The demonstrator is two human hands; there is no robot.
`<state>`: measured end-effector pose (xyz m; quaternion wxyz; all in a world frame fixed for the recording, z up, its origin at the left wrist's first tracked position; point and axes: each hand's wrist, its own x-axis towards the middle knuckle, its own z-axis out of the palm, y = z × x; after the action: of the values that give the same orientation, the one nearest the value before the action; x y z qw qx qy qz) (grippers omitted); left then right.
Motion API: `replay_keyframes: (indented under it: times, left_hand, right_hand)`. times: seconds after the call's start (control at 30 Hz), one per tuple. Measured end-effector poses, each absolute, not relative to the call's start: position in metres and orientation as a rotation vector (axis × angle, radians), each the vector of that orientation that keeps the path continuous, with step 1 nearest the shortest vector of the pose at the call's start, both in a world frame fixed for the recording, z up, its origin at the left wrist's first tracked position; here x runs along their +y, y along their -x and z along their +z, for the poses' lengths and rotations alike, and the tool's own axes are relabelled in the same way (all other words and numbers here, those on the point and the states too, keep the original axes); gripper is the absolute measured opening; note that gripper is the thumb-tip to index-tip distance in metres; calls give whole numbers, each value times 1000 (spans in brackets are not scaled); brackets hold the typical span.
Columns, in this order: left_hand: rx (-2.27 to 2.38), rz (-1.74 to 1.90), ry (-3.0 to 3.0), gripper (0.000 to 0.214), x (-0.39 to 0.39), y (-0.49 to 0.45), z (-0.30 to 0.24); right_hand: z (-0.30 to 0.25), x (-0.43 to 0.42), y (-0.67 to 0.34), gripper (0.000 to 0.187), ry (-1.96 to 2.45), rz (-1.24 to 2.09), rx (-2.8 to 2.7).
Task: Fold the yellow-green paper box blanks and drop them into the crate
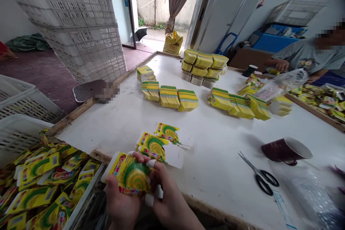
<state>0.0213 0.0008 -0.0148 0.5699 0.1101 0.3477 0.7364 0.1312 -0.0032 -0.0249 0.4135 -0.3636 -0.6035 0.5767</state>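
Note:
Low over the table's near edge, a small yellow and green printed carton [132,176] with a swirl picture lies in my hands. My left hand [121,203] is closed round its lower left side, thumb on the front. Closed at the right end of the carton is my right hand [167,190], with white covers on some fingertips; the end flap there is hidden by the fingers. Just beyond, flat unfolded cartons [152,147] of the same print lie overlapping on the white table [215,147], their white flaps to the right.
Bundled flat cartons [169,97] stand in rows and a stack [203,64] farther back. Scissors [260,174], a dark mug [285,151] and clear plastic [307,190] lie right. A crate [88,183] of filled packets stands lower left. A co-worker [304,55] sits far right.

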Motion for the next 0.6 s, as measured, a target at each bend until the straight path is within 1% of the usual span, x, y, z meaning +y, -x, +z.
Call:
replay_keyframes:
  times: [0.07,0.13,0.2,0.3,0.33,0.37,0.47,0.5,0.53,0.57,0.6]
  left_hand:
    - [728,1735,-210,50,4,-22,-11]
    - [751,1743,-180,51,6,-23,-9]
    - [864,1746,-229,59,5,-24,-10]
    - [993,1676,-390,76,0,-22,-19]
    - [1019,1649,-439,77,-2,-21,-24]
    - [1049,1633,-477,72,-3,-19,-29]
    - [1168,1660,-537,38,-4,-13,-43]
    - [1204,1664,-552,31,-4,-11,-45]
    - [1218,1655,-573,27,-3,-7,-45]
    - [1203,1631,-607,28,-2,-3,-43]
    - [1168,1596,-650,34,-1,2,-38]
  right_hand:
    - [-25,-6,-129,57,884,1520,-1492]
    - [-25,-7,-127,50,866,1616,-1451]
    - [-26,-6,-126,45,867,1683,-1378]
    - [-27,-2,-130,43,921,1673,-1258]
    - [-27,1,-132,41,932,1659,-1228]
    - [-26,3,-136,37,934,1651,-1206]
    - [-24,11,-150,24,925,1621,-1218]
    - [-23,13,-156,21,948,1571,-1268]
    - [-22,15,-162,18,982,1489,-1342]
    - [-22,16,-168,16,1016,1380,-1432]
    - [-21,18,-175,14,1039,1256,-1531]
